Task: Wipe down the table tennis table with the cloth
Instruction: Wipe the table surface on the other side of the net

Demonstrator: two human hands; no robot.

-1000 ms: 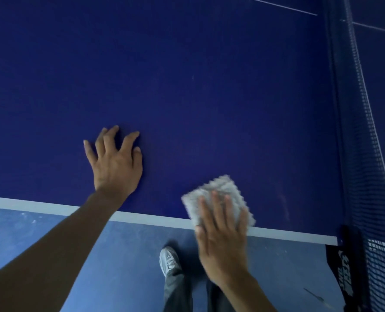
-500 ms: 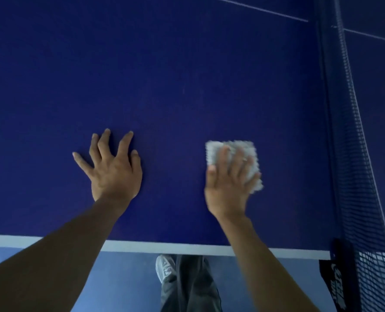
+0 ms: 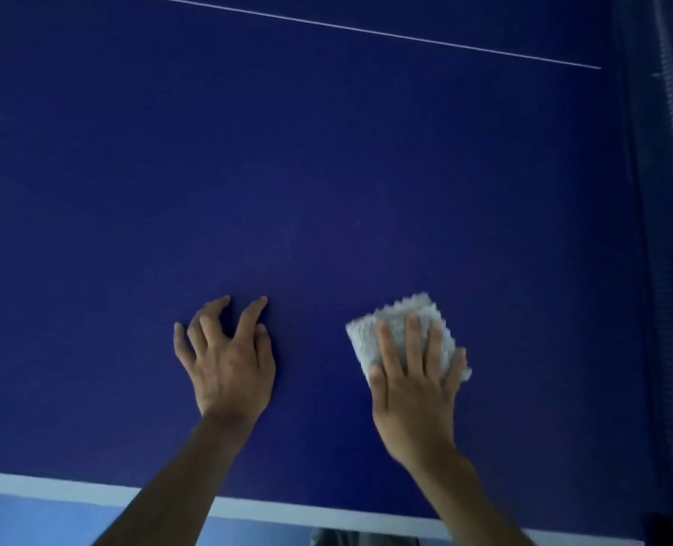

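Observation:
The dark blue table tennis table (image 3: 327,171) fills most of the view, with a white line along its near edge. A small white fluffy cloth (image 3: 395,325) lies flat on the table, right of centre. My right hand (image 3: 415,382) presses down on it with straight fingers spread over its near half. My left hand (image 3: 228,362) rests on the bare table surface to the left of the cloth, fingers spread and slightly bent, holding nothing.
The dark net (image 3: 669,269) runs along the right side, from far to near. A thin white centre line (image 3: 366,31) crosses the far table. Blue floor (image 3: 43,518) shows below the near edge, with grey trouser fabric (image 3: 362,539) at the bottom.
My right hand has pushed the cloth away from the near edge and further onto the table, with the cloth turning slightly. The left hand has stayed on the table and the view has moved forward.

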